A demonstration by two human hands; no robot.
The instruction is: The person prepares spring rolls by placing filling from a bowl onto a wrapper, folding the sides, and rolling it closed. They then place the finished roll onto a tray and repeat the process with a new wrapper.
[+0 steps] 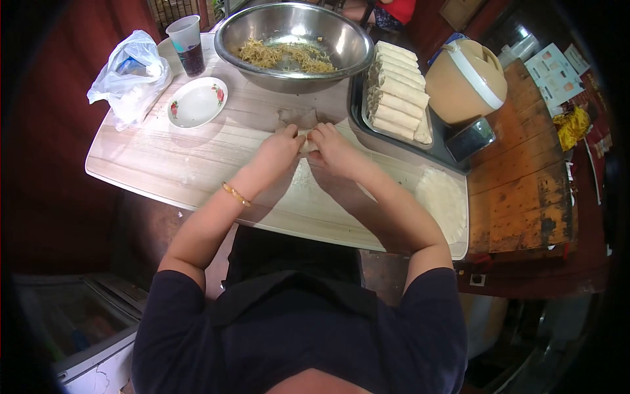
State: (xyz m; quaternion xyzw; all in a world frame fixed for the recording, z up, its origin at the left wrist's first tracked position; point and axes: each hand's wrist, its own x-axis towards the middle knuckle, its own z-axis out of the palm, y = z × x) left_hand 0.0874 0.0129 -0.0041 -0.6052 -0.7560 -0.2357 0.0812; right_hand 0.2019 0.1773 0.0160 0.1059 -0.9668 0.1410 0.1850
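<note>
Close together at the middle of the table, my left hand (279, 152) and my right hand (333, 150) both have their fingers closed on a partly rolled spring roll (306, 144). A thin flap of its wrapper (296, 117) lies flat on the table just beyond my fingers. Any filling inside the roll is hidden. Past my hands stands a large steel bowl (295, 81) with shredded, brownish filling (264, 54) at its bottom. Right of the bowl, finished spring rolls (398, 92) are stacked on a dark tray (359, 111). Round wrappers (441, 200) lie near the right table edge.
On the left of the table (151, 148) are a floral plate (197, 103), a plastic cup with dark liquid (188, 49) and a white plastic bag (131, 79). A dark phone (470, 139) rests at the tray's right corner, beside a tan lidded jug (462, 82). Another person's red clothing (399, 9) shows behind.
</note>
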